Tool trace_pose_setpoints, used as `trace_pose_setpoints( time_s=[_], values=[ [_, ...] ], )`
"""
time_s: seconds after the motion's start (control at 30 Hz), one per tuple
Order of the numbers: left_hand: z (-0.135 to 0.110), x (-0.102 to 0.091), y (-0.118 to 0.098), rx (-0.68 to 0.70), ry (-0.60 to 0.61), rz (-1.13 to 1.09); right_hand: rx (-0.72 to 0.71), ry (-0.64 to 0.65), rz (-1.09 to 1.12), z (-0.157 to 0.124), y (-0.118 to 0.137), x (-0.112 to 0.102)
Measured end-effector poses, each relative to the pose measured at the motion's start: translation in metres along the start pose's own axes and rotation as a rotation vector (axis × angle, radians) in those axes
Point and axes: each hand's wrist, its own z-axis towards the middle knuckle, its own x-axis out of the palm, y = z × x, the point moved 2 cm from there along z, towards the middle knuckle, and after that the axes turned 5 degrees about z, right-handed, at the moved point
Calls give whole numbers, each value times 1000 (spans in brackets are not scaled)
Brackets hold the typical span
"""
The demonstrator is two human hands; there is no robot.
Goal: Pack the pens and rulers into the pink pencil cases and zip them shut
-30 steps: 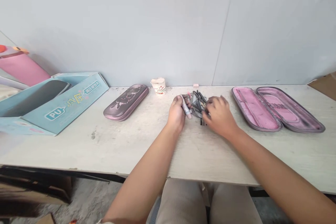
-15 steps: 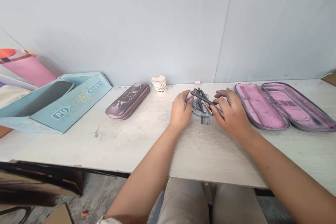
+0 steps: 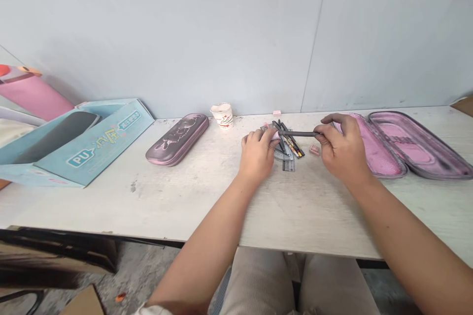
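A dark, slim pen-like stick [image 3: 299,133] spans level between my hands. My right hand [image 3: 342,145] pinches its right end with thumb and fingers. At its left end, my left hand [image 3: 258,152] is closed around a small pale pink piece [image 3: 275,136] that meets the stick; its kind is unclear. Beneath lie several pencils and dark sticks [image 3: 294,147], a clear protractor [image 3: 279,153] and a clear ruler [image 3: 288,165], partly hidden by my left hand. A small pink block [image 3: 314,150] rests beside the pile, near my right fingertips.
An open pink pencil case [image 3: 421,155] lies right, partly behind my right hand. Left are a closed dark pencil case [image 3: 178,140], a paper cup [image 3: 222,116] and a blue box [image 3: 99,150] holding a dark case. A pink eraser-like block [image 3: 277,113] sits by the wall.
My right hand has moved right and slightly up, bringing the dark stick from a slant to level. The small pink block and more of the pile have come into sight. My left hand stays nearly still.
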Motion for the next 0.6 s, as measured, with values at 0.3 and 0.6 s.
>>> trace_pose_setpoints(
  time_s=[0.3,0.6],
  values=[
    [-5,-3,-10,111,7,128,-49,57,-55,-1,3,2],
    [-14,-2,-31,138,138,-73,143,243,32,2,2,9]
  ],
)
